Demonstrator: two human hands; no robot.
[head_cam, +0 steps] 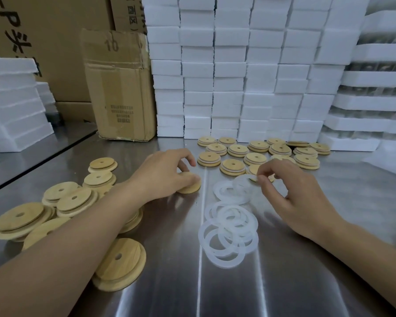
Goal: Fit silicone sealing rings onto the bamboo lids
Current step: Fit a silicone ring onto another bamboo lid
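1 bamboo lid (pixel 191 186) is held flat on the steel table (pixel 284 282) under the curled fingers of the left hand (pixel 165 172), while 1 silicone ring (pixel 244 179) is pinched by the right hand (pixel 293 195) just to the lid's right, at the far end of the ring pile (pixel 229 229).

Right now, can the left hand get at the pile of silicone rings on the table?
Probably yes. The left hand grips a bamboo lid just beside the ring pile, with only bare table between them. Nothing stands in the way, though that hand is busy with the lid.
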